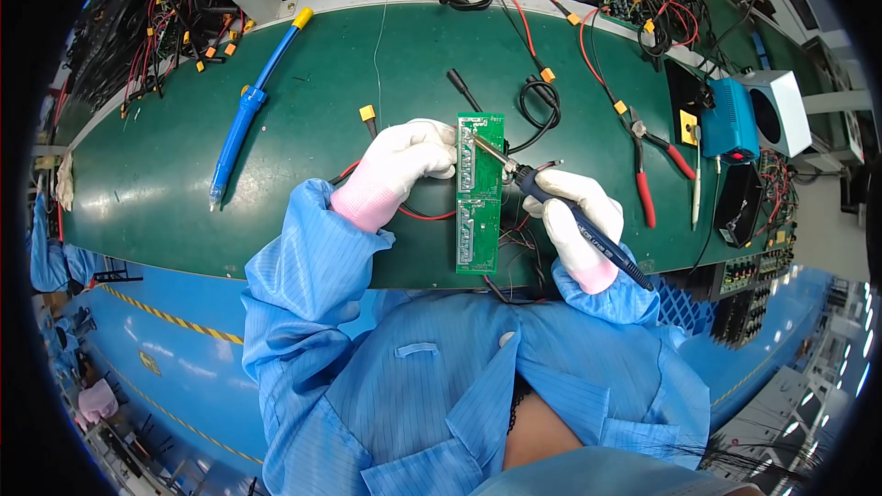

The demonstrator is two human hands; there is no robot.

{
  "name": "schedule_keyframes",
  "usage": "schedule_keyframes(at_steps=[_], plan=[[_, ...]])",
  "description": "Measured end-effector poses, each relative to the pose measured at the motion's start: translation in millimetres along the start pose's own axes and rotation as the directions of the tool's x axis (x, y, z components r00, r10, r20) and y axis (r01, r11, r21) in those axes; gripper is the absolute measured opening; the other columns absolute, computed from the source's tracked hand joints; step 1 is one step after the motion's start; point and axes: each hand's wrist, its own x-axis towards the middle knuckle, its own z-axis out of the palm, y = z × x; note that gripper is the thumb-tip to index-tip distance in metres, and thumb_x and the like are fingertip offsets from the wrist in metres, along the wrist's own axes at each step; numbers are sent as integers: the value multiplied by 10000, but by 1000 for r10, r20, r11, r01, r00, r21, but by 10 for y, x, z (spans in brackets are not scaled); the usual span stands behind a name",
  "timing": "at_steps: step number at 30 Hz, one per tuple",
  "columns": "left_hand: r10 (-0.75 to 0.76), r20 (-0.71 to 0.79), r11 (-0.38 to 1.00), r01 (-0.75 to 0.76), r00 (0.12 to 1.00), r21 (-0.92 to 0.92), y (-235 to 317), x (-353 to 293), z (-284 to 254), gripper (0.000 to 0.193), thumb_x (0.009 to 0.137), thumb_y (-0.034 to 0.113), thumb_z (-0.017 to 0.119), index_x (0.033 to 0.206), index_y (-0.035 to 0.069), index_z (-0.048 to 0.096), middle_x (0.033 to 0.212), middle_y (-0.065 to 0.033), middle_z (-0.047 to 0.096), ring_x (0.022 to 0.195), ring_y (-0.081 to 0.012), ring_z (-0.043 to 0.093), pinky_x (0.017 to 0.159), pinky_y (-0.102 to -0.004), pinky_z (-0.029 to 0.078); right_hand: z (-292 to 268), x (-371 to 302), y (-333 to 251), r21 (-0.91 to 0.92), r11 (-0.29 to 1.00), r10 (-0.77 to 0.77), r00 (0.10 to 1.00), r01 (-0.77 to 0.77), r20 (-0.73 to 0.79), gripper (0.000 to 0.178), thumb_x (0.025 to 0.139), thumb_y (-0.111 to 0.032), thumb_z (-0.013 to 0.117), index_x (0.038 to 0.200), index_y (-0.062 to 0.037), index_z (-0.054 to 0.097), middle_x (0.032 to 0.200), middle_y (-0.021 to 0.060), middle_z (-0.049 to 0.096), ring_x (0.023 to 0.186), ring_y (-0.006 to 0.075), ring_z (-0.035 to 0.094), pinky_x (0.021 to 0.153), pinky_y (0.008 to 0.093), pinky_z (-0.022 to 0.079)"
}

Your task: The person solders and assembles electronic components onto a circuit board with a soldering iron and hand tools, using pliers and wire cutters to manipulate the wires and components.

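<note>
A long green circuit board (480,211) stands lengthwise before me, its solder side showing. At its upper left edge my left hand (409,161), in a white glove with a pink cuff, is closed with the fingers pressed on the board. My right hand (581,220), gloved the same way, grips a dark soldering iron (588,231) like a pen. Its metal tip reaches the board's upper part; whether it touches cannot be made out. Red and black wires (427,215) run out behind the board, and a yellow connector (367,114) lies beyond my left hand.
On the green bench (322,119) lie a blue desoldering pump (241,133) at left and red-handled cutters (647,165) at right. A blue soldering station (732,121) stands farther right. Black cables (542,103) lie behind the board. Wired boards crowd the shelf at the back.
</note>
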Motion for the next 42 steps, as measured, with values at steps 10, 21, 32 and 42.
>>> schedule_keyframes(at_steps=[10, 21, 32, 42], plan=[[37, 13, 999, -37, 999, 12, -33, 47, -21, 116, 777, 10, 565, 880, -22, 607, 726, -51, 586, 658, -96, 501, 597, -188, 415, 1, -16, 60, 13, 1000, -22, 1000, 22, 0, 263, 857, -49, 551, 1090, 70, 581, 940, 191, 647, 732, 223, 653, 661, 286, 551], [9, 7, 999, -9, 1000, -33, -15, 47, 10, 145, 774, 9, 569, 901, -39, 618, 729, -60, 594, 659, -104, 509, 597, -192, 420, 4, -41, 70, 22, 1000, 2, 1000, -2, -12, 254, 880, -56, 536, 1099, 67, 572, 913, 191, 648, 724, 215, 649, 654, 283, 547], [-52, 35, 992, 56, 998, -110, -2, 84, 36, 69, 795, -25, 542, 841, -25, 592, 847, -115, 592, 721, -145, 527, 652, -212, 441, -24, -54, 31, 134, 984, 129, 990, -121, -50, 252, 887, -63, 551, 1095, 76, 581, 1024, 201, 629, 769, 222, 656, 705, 290, 552], [-55, 2, 989, 55, 998, -134, -4, 74, 117, 62, 789, 10, 544, 826, -6, 591, 761, -81, 581, 693, -126, 539, 640, -185, 452, -34, -39, -24, 122, 977, 183, 981, -174, -63, 267, 914, -98, 518, 1118, 69, 556, 911, 190, 638, 741, 214, 643, 704, 292, 542]])
